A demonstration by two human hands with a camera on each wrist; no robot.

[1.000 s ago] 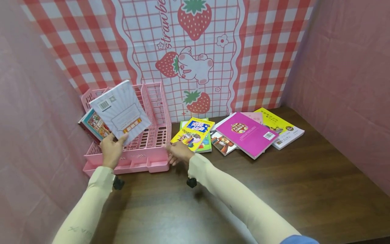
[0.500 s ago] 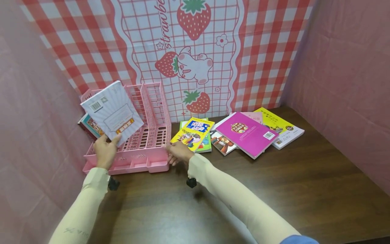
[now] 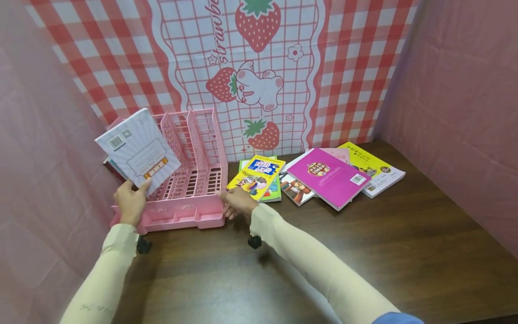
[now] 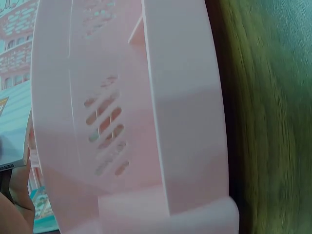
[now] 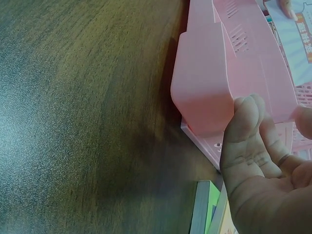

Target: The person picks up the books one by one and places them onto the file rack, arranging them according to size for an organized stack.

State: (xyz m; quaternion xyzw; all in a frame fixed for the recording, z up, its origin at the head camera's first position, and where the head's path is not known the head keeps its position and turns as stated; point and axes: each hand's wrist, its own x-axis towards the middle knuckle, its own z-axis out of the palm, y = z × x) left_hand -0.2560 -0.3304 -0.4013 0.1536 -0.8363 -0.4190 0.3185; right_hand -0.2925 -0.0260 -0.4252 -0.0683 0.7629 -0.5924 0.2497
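Note:
In the head view my left hand pinches a white book by its lower edge, thumb on the back cover with its barcode. The book is tilted over the left compartments of a pink desktop book rack. Behind it, another book leans in the rack, mostly covered. My right hand grips the rack's front right corner; in the right wrist view the thumb is at the upper rim and the curled fingers are against the corner.
Right of the rack lie a yellow book on a green one. Farther right, a magenta book overlaps several others, beside a yellow-and-white book. The wooden table meets a strawberry-print cloth behind.
My left hand has moved left with the white book, which now covers more of the book behind it and uncovers the rack's middle dividers. The right hand stays at the corner.

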